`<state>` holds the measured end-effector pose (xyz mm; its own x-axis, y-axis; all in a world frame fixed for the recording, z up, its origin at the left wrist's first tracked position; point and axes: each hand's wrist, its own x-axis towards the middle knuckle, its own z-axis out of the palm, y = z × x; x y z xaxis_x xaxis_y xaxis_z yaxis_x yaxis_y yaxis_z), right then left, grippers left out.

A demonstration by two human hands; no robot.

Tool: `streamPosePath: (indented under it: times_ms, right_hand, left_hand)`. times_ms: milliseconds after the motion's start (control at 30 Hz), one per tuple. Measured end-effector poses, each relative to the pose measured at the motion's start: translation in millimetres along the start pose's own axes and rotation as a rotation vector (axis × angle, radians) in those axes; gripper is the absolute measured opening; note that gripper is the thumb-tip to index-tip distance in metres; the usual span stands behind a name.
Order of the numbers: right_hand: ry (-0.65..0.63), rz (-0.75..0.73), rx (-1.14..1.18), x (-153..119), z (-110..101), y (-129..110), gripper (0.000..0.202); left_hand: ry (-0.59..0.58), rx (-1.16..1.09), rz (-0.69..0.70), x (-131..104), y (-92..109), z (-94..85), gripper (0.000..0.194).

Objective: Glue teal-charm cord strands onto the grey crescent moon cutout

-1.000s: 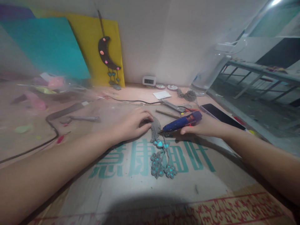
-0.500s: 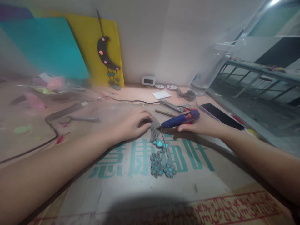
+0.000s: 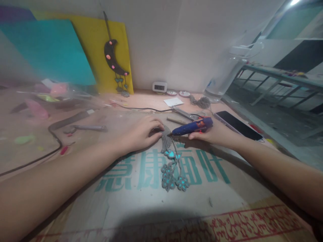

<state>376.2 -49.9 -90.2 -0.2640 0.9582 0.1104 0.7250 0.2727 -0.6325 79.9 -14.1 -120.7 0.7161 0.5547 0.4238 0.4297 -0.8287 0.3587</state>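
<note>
A grey felt piece (image 3: pixel 166 143) lies on the printed cardboard (image 3: pixel 151 205), with grey cords running from it down to teal heart shapes (image 3: pixel 171 154) and grey flowers with teal petals (image 3: pixel 182 183). My left hand (image 3: pixel 145 132) rests at its upper left, thumb and fingertips pinching its edge. In my right hand (image 3: pixel 214 134) is a blue glue gun (image 3: pixel 193 127), pointing left. The gun's tip is at the felt piece's right side, by the top of the cords; whether it touches is too small to tell.
Behind my hands are scissors (image 3: pixel 185 113), a stick (image 3: pixel 176 120), a white timer (image 3: pixel 159 87) and yarn (image 3: pixel 200 101). A phone (image 3: pixel 238 125) and clear jug (image 3: pixel 222 79) stand right. A moon ornament (image 3: pixel 113 58) hangs before yellow card; a black cable (image 3: pixel 59 144) crosses the left.
My right hand and the glue gun have shifted slightly left, bringing the tip further over the felt piece. My left hand has barely moved.
</note>
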Motion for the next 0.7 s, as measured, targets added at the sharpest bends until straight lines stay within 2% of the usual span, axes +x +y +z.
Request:
streamPosePath:
  times_ms: [267, 533, 700]
  right_hand:
    - [0.035, -0.003, -0.057, 3, 2, 1, 0.042]
    - [-0.02, 0.017, -0.053, -1, -1, 4, 0.043]
    - [-0.071, 0.017, -0.101, 0, -8, -5, 0.041]
  left_hand:
    - [-0.002, -0.005, 0.006, 0, 0, -0.5, 0.018]
    - [-0.007, 0.005, 0.001, 0, -2, -0.1, 0.018]
    - [-0.009, 0.002, -0.008, 0, -1, 0.0, 0.019]
